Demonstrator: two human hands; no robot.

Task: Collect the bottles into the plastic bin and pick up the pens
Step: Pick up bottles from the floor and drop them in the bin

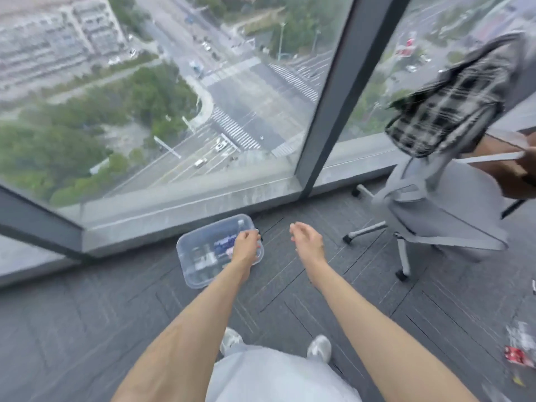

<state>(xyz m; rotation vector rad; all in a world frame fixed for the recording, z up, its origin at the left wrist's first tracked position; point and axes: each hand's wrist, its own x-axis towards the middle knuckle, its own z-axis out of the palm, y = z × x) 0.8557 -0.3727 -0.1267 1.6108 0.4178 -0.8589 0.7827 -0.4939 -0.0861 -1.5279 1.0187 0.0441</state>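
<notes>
A clear plastic bin [188, 256] sits on the grey carpet close to the window. Inside it lie bottles [220, 242], one with a blue label. My left hand [246, 246] hovers over the bin's right edge with its fingers curled shut. A short dark tip, apparently a pen [261, 237], sticks out beside those fingers. My right hand [306, 240] is a little to the right of the bin, above bare carpet, fingers loosely extended and holding nothing. At the far right lies a blurred clear plastic thing with a red label [517, 348], possibly a bottle.
Floor-to-ceiling glass and a dark window post [319, 117] close off the far side. A grey wheeled office chair [441, 216] stands at the right with a plaid cloth [443, 114] draped over its back. A brown desk edge [510, 172] juts in behind it.
</notes>
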